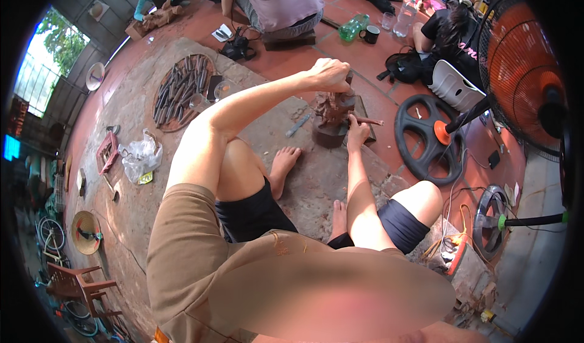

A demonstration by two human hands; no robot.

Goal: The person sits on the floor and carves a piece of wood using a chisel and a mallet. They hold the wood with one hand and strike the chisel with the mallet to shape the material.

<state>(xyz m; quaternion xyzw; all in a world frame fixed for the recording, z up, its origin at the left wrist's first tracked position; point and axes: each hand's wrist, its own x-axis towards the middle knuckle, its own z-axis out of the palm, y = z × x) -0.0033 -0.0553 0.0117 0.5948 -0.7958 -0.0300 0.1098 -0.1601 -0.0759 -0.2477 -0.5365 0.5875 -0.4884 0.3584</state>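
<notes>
A dark brown carved wooden piece (331,115) with a rough, knobbly upper part stands between my feet and the far edge of the stone slab. My left hand (329,75) is closed in a fist just above its top; the dark end under the fist is too hidden to name. My right hand (358,132) comes in from below at the carving's right side. Its fingers grip a thin reddish-brown stick (372,121) that points right. A flat grey blade-like tool (298,126) lies on the slab left of the carving.
A round tray (207,69) of dark-handled tools lies at the upper left. Nearer are a plastic bag (143,154) and a pink rack (107,152). On the right stands a fan (526,75) with a black wheel-like base (429,139). Several people sit beyond, near a green bottle (354,28).
</notes>
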